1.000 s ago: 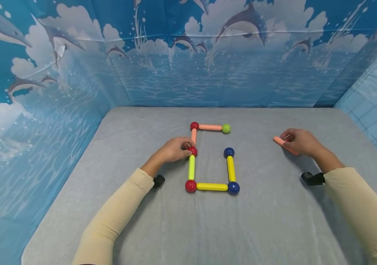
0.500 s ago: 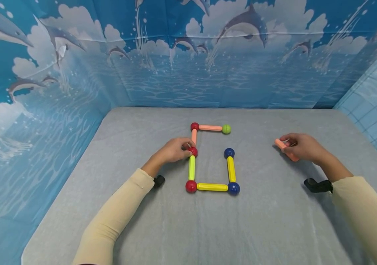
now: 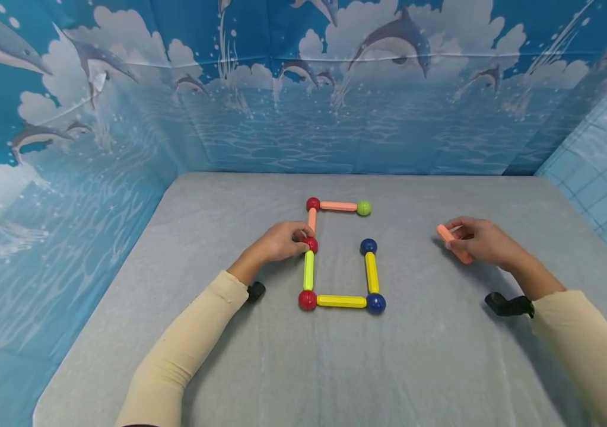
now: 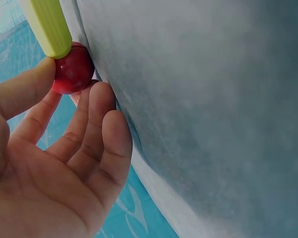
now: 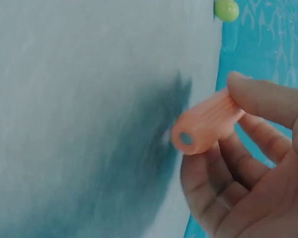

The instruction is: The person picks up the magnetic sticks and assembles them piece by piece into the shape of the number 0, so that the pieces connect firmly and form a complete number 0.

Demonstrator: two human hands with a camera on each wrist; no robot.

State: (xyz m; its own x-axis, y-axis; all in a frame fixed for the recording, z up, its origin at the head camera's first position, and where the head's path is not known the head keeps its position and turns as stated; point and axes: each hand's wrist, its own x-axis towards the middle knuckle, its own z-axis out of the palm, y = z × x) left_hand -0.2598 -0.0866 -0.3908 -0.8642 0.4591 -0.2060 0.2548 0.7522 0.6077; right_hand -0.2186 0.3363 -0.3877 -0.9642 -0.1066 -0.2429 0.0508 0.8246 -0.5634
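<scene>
On the grey table lies a figure of magnetic balls and rods. My left hand (image 3: 283, 241) pinches the middle red ball (image 4: 75, 69) between thumb and fingers. A lime rod (image 3: 309, 271) runs from that ball toward me, and an orange rod (image 3: 312, 219) runs away from it. Over to the right, my right hand (image 3: 480, 240) grips a loose orange rod (image 5: 208, 124) by thumb and fingers, just above the table. One end of this rod, with a small metal disc in it, points at the right wrist camera.
The figure also has a far red ball (image 3: 313, 204), an orange rod (image 3: 338, 206) to a green ball (image 3: 364, 207), a near red ball (image 3: 307, 300), yellow rods (image 3: 342, 301) and blue balls (image 3: 375, 303). A dolphin-print curtain (image 3: 292, 118) hangs behind the table (image 3: 415, 367).
My right hand has come slightly nearer to me with the orange rod and turned it so that it points more away from me. My left hand stays on the red ball.
</scene>
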